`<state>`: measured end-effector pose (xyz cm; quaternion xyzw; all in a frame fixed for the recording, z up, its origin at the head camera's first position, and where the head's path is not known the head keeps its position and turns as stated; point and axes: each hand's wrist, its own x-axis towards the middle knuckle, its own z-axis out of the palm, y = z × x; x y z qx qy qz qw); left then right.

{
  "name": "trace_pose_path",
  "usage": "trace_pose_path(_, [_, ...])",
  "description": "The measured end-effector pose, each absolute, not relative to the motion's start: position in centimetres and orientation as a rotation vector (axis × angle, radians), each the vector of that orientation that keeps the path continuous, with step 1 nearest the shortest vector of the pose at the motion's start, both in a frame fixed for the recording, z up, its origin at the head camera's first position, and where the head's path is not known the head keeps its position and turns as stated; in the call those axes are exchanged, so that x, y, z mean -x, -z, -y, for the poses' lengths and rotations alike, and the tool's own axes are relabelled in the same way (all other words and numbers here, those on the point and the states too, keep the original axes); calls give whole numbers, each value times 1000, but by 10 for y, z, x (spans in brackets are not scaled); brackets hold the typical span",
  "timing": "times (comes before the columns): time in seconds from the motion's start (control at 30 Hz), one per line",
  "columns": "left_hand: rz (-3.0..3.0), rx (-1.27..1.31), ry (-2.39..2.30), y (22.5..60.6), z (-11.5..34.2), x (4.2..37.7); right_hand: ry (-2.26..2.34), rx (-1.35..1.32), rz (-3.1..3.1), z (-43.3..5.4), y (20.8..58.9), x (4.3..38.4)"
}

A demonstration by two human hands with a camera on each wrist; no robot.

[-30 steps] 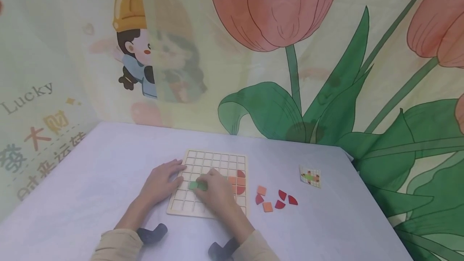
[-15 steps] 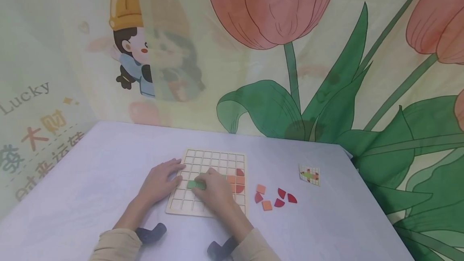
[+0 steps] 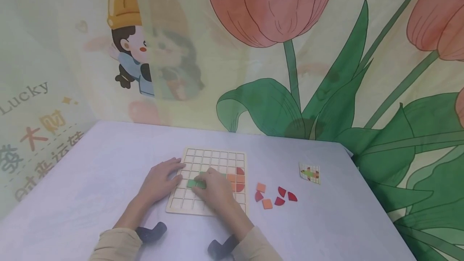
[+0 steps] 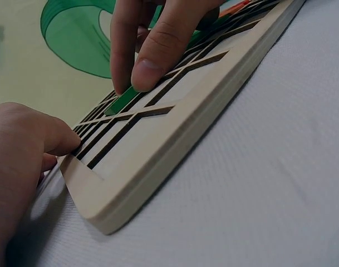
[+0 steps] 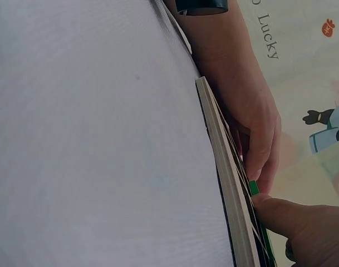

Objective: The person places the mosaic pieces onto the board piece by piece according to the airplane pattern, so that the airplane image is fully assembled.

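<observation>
A wooden grid board point(image 3: 186, 209) lies on the table, holding green square tiles point(image 3: 191, 183), orange square tiles point(image 3: 240, 178) and red quarter-circle tiles point(image 3: 240, 187). My left hand point(image 3: 162, 180) rests at the board's left edge, its fingers extended and touching the frame. Over the middle of the grid, my right hand point(image 3: 216, 190) pinches a green square tile point(image 4: 120, 105) between thumb and finger, as the left wrist view shows. That tile sits at the grid, partly covered by the fingertips. The right hand hides part of the middle rows in the head view.
Right of the board lie loose orange square tiles point(image 3: 267, 204) and several red quarter-circle tiles point(image 3: 292, 197). Farther right is a small pattern card point(image 3: 309, 173). Dark wrist-worn devices point(image 3: 151, 233) show near both sleeves. A printed curtain point(image 3: 181, 112) hangs behind the white table.
Both hands and the tiles stay in practically the same places. The head view has shifted slightly.
</observation>
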<state>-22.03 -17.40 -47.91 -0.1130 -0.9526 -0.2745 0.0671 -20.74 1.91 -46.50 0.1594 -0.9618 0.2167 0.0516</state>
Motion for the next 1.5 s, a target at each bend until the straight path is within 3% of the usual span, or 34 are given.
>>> trace_pose_path(0.53, [2860,356,824,477,172,222,-697,-486,2921,-23,463,210])
trace_pose_path(0.7, [2872,342,834,477,171,220,-826,-341,2920,-35,454,216])
trace_pose_path(0.93, [2861,358,833,478,172,220,-979,-137,2976,-98,422,233])
trace_pose_path(1.1, [2850,371,809,477,173,220,-1047,-11,3047,-162,420,238])
trace_pose_path(1.3, [2845,382,801,478,175,223,-1044,107,3151,-229,425,226])
trace_pose_path(1.5, [2858,375,820,480,175,223,-1061,229,3275,-260,429,212])
